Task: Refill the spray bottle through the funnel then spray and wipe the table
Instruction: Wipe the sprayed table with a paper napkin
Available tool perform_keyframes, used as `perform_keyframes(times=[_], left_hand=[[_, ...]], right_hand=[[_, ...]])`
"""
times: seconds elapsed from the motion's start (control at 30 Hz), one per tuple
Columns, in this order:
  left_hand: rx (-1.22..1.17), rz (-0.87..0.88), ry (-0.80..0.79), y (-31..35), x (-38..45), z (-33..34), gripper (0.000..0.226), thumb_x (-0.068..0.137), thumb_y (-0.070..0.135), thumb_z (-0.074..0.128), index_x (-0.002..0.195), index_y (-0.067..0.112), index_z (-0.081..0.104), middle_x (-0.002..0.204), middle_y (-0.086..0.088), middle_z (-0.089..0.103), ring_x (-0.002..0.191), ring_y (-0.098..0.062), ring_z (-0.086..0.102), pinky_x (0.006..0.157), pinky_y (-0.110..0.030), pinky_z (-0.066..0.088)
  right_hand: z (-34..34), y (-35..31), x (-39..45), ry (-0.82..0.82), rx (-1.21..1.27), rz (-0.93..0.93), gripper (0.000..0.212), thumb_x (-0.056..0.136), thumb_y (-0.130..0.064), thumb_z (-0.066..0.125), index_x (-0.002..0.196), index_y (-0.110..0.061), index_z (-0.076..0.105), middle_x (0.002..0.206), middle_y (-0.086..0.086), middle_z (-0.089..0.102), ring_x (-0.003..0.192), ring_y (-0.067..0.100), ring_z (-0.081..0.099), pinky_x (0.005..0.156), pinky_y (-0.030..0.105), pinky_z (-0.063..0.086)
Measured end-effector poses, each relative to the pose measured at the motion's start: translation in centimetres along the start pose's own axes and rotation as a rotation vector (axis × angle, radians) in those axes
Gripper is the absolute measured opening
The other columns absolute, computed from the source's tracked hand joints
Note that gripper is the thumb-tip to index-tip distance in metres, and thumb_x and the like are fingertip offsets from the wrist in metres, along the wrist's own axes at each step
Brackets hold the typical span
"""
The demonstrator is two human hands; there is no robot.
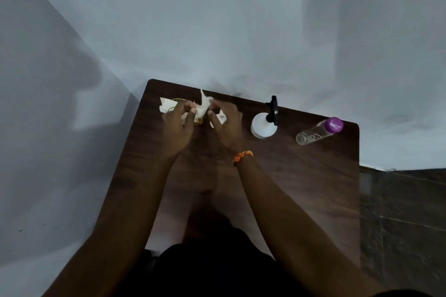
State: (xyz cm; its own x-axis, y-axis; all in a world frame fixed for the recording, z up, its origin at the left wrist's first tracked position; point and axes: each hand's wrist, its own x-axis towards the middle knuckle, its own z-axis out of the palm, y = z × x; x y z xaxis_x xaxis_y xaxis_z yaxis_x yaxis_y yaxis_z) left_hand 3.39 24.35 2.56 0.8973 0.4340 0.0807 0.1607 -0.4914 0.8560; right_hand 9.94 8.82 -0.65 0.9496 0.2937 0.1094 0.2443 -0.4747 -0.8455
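Spray bottle (263, 125): white body upright on the dark wood table (289, 176), black trigger head (274, 109) pointing toward the far wall. Clear water bottle (318, 131) with purple cap: lying on its side near the table's right far corner, long axis diagonal, cap end toward that corner. Left hand (178, 125) and right hand (225, 123): side by side at the far edge, fingers pinched on a crumpled white tissue (204, 106) over a yellowish holder, blurred. Orange wristband (242, 156) on right wrist.
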Motion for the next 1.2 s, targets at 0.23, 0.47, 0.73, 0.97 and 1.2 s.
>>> perform_keyframes(times=[0.23, 0.47, 0.73, 0.97, 1.2], left_hand=[[-0.119, -0.217, -0.310, 3.3, -9.5, 6.9, 0.009, 0.105, 0.026, 0.061, 0.112, 0.027, 0.067, 0.105, 0.016, 0.069, 0.096, 0.008, 0.063, 0.083, -0.015, 0.047], [-0.222, -0.216, -0.660, 6.8, -19.3, 17.7, 0.019, 0.102, 0.011, 0.063, 0.101, 0.030, 0.066, 0.101, 0.014, 0.072, 0.093, 0.006, 0.068, 0.089, -0.022, 0.055], [-0.227, -0.262, -0.743, 9.5, -24.8, 25.8, 0.011, 0.103, 0.011, 0.061, 0.110, 0.015, 0.069, 0.103, 0.005, 0.073, 0.094, -0.001, 0.068, 0.084, -0.019, 0.054], [0.145, -0.276, -0.531, 6.3, -27.8, 26.8, 0.031, 0.099, 0.011, 0.062, 0.129, 0.010, 0.068, 0.119, -0.008, 0.073, 0.111, -0.024, 0.067, 0.099, -0.031, 0.047], [0.203, 0.231, -0.872, 6.7, -31.6, 27.4, 0.039, 0.104, 0.014, 0.054, 0.142, 0.016, 0.063, 0.149, -0.003, 0.060, 0.138, -0.018, 0.054, 0.119, -0.031, 0.039]], right_hand=[[-8.1, 5.7, -12.6, 0.025, 0.133, 0.122, 0.022, 0.097, -0.010, 0.072, 0.119, -0.012, 0.074, 0.115, 0.001, 0.074, 0.103, 0.014, 0.068, 0.088, 0.041, 0.059], [-16.0, 10.5, -26.4, 0.096, 0.097, 0.370, 0.021, 0.098, -0.003, 0.069, 0.118, -0.008, 0.071, 0.106, 0.005, 0.072, 0.093, 0.013, 0.064, 0.080, 0.038, 0.056], [-21.6, 13.7, -33.9, 0.366, -0.204, 0.459, 0.046, 0.092, -0.018, 0.065, 0.138, -0.013, 0.065, 0.140, 0.006, 0.063, 0.126, 0.023, 0.060, 0.107, 0.034, 0.049], [-22.6, 17.3, -35.7, 0.400, -0.331, 0.649, 0.045, 0.090, -0.018, 0.061, 0.133, -0.010, 0.069, 0.143, 0.012, 0.063, 0.134, 0.031, 0.056, 0.112, 0.044, 0.048], [-23.3, 20.1, -35.9, 0.349, -0.453, 0.576, 0.034, 0.095, -0.012, 0.059, 0.125, -0.010, 0.075, 0.135, 0.016, 0.067, 0.125, 0.036, 0.063, 0.105, 0.052, 0.054]])
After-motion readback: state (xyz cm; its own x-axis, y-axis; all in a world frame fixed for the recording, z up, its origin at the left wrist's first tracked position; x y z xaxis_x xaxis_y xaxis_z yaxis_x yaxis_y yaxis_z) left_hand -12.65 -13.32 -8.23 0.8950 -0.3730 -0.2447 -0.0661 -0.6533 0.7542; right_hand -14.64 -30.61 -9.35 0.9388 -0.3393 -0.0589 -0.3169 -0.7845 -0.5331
